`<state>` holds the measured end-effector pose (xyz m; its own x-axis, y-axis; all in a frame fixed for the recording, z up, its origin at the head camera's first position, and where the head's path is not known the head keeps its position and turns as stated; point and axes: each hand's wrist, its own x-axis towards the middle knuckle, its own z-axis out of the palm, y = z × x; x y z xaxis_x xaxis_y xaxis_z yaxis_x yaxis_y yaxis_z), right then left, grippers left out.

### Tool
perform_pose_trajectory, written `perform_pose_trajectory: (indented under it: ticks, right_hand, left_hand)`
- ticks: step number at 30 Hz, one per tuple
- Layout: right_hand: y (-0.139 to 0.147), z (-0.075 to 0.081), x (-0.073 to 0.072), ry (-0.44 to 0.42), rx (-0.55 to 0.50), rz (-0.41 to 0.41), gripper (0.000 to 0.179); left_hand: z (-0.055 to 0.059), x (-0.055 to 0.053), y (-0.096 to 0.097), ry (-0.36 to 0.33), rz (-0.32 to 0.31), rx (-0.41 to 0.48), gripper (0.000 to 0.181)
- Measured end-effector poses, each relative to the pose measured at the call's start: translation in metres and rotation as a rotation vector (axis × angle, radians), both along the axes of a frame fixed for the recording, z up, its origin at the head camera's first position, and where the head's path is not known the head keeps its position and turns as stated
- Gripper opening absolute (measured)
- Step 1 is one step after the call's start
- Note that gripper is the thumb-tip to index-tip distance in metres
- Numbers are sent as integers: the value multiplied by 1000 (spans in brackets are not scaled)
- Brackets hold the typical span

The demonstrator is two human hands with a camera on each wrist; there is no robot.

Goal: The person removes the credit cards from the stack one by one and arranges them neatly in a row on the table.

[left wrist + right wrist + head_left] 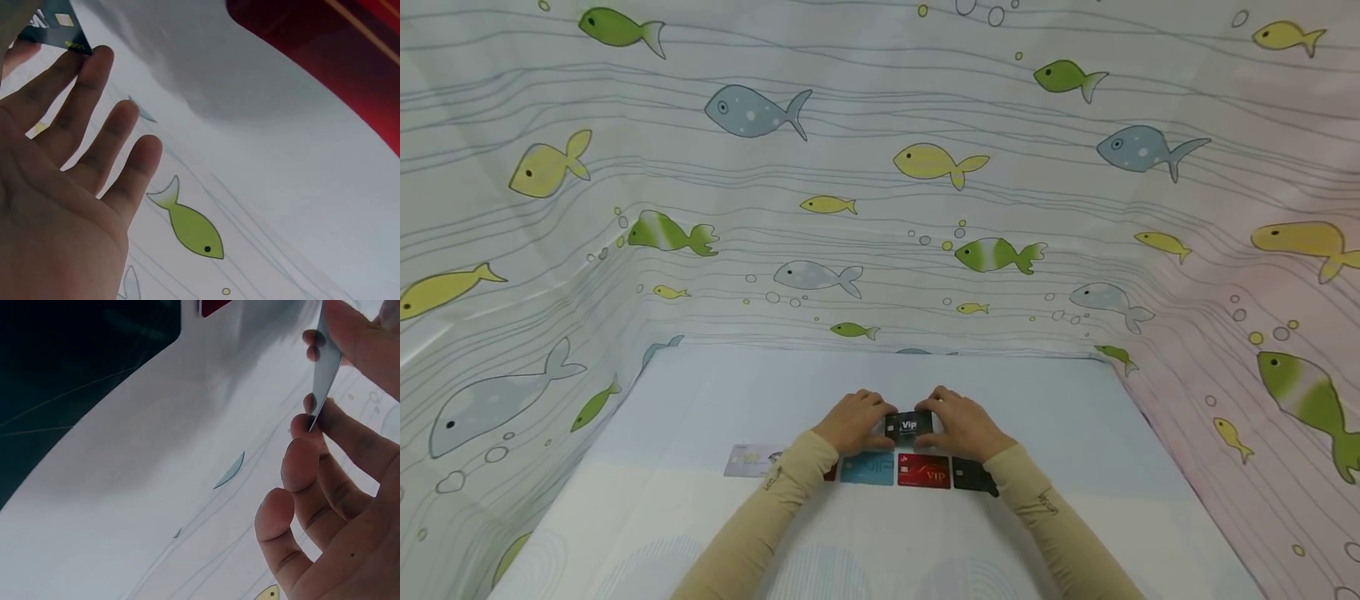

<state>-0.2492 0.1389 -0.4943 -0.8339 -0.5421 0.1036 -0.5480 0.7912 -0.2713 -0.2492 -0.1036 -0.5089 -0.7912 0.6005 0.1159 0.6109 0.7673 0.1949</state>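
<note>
A black "Vip" card [909, 425] with a chip is held up between both hands, above a row of cards. My left hand [854, 422] pinches its left edge, and my right hand [961, 427] pinches the right edge. In the left wrist view a corner of the card [53, 25] meets the fingertips, while the other fingers spread loosely. Seen nearly edge-on in the right wrist view, the card [327, 369] sits between thumb and fingers. Below the hands lie a blue card [867, 469], a red VIP card [923, 471] and a black card [972, 475], partly covered by the right wrist.
At the row's left end lies a silver card [751, 461]. Beside it a red card [831, 472] is mostly hidden by the left sleeve. All rest on a pale table [700, 400], enclosed by a fish-printed curtain [880, 233] at the back and sides.
</note>
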Motion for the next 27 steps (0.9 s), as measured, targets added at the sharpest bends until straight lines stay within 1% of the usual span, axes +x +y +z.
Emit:
perform_pose_trajectory:
  ticks: [3, 7, 10, 13, 18, 23, 27]
  right_hand:
    - [5, 0, 0, -10, -16, -7, 57]
    - [12, 1, 3, -39, -42, -9, 57]
    - [18, 3, 6, -70, -70, 3, 57]
    - [27, 4, 8, -82, -79, 13, 56]
    - [41, 5, 14, -65, -77, 29, 54]
    - [51, 6, 18, -34, -80, 40, 54]
    - [60, 9, 22, -25, -84, 28, 55]
  left_hand:
    - [-1, 1, 3, 19, -7, 3, 56]
    - [-1, 3, 5, 66, -31, -3, 55]
    - [0, 7, 8, 94, -52, -3, 54]
    - [3, 12, 13, 122, -66, 2, 53]
    - [6, 19, 22, 184, -87, 9, 52]
    - [4, 25, 31, 216, -67, 15, 52]
    - [3, 26, 40, 246, -65, 24, 52]
